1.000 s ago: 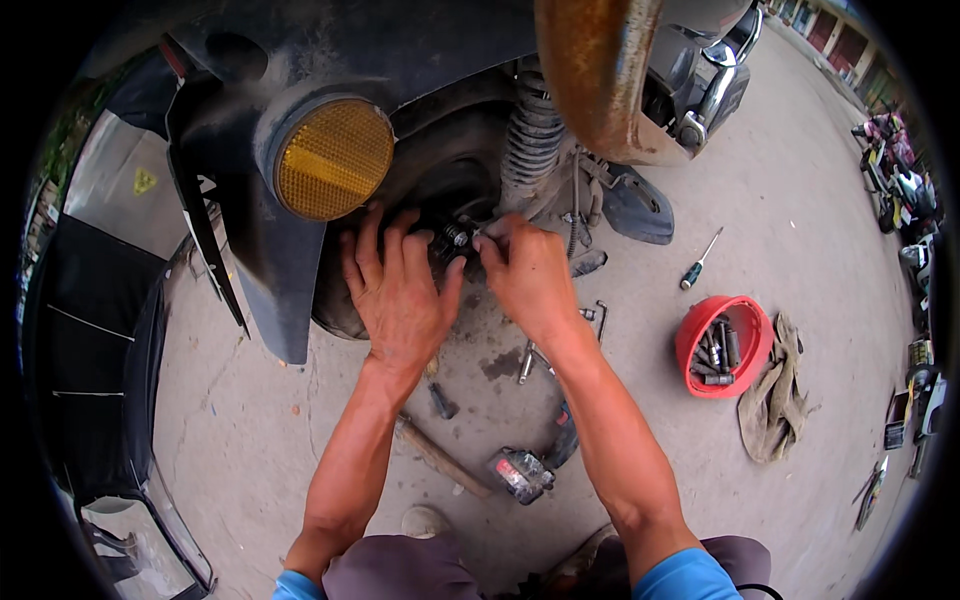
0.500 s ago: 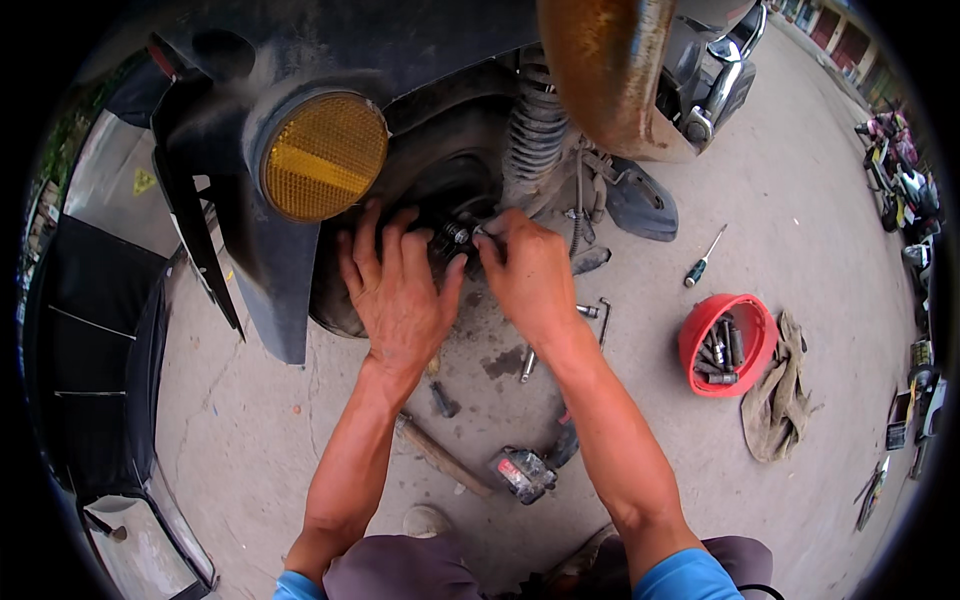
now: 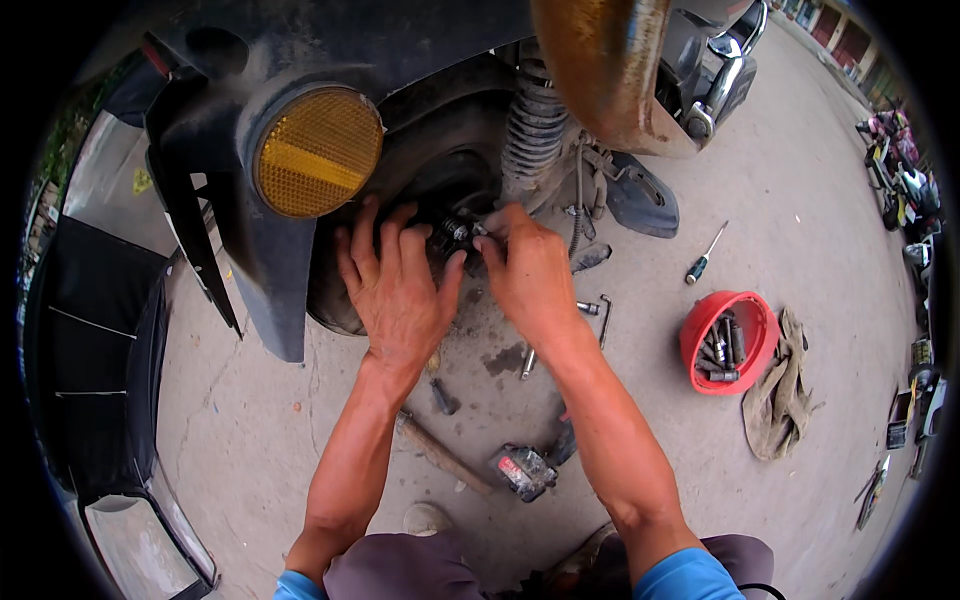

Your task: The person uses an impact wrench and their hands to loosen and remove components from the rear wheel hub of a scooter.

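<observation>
My left hand [image 3: 397, 285] rests with spread fingers on the dark wheel [image 3: 335, 315] below the scooter's round amber reflector [image 3: 318, 152]. Its thumb and fingertips touch beside a small dark metal fitting [image 3: 455, 230] at the hub. My right hand [image 3: 522, 275] is closed at the right side of that fitting, thumb and forefinger pinched on a small piece mostly hidden by the fingers. Just above, a coil-spring shock absorber [image 3: 530, 130] runs up behind a rusty curved metal piece [image 3: 600, 70].
Below my hands lie a wooden handle [image 3: 440, 450], metal wrenches [image 3: 530, 360] and a power tool [image 3: 525, 470]. To the right are a screwdriver [image 3: 705, 255], red bowl of sockets [image 3: 700, 335], grey gloves [image 3: 775, 410] and pliers [image 3: 875, 490]. Parked scooters [image 3: 895, 185] line the right; a black-covered vehicle [image 3: 90, 360] stands left.
Both hands have shifted very slightly upward in the picture, along with the scooter parts around them. Their grip and placement at the hub look the same.
</observation>
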Available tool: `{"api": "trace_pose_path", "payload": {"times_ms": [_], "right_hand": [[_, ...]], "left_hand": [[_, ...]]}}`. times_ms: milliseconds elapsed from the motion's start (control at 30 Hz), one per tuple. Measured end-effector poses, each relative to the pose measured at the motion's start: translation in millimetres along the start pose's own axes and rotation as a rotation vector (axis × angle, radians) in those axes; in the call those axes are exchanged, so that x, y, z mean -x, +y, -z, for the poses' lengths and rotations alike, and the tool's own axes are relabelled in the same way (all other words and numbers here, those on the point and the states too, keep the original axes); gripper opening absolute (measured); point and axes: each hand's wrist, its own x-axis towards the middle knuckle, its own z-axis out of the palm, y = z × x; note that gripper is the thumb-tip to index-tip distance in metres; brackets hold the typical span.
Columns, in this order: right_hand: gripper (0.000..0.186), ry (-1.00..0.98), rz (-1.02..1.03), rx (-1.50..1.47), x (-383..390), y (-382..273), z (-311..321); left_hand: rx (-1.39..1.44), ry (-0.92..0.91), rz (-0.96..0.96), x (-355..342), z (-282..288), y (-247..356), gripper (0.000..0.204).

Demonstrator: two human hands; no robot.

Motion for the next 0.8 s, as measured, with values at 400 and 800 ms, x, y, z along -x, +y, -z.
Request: {"api": "trace_pose_path", "payload": {"times_ms": [400, 800], "right_hand": [[0.011, 0.028, -0.013, -0.098, 4, 6, -1], [0.013, 0.057, -0.259, -0.401, -1, 16, -6]], "left_hand": [[0.012, 0.002, 0.006, 0, 0, 0, 0.041], [0.018, 0.004, 0.001, -1, -1, 0, 0.041]]}}
